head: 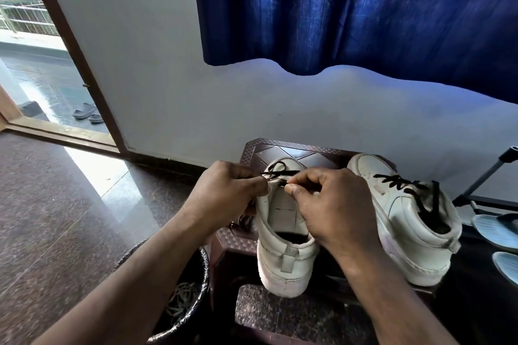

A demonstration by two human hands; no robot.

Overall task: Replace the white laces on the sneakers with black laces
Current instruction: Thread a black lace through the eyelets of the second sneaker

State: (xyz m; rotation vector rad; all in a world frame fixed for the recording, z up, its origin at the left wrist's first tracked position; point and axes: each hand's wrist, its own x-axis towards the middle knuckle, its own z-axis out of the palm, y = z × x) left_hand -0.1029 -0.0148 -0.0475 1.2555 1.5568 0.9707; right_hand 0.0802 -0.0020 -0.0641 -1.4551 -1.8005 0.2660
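Pinched black lace point(278, 173) over sneaker point(283, 258), 6 o'clock in view, with right hand point(328, 204); gripped its eyelet edge with left hand point(224, 190) at 9 o'clock. Judged lace limp, light, slippery; best held near stiff tip.

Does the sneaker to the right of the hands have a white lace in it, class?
No, the right sneaker has a black lace crisscrossed through its eyelets, and no white lace shows on it.
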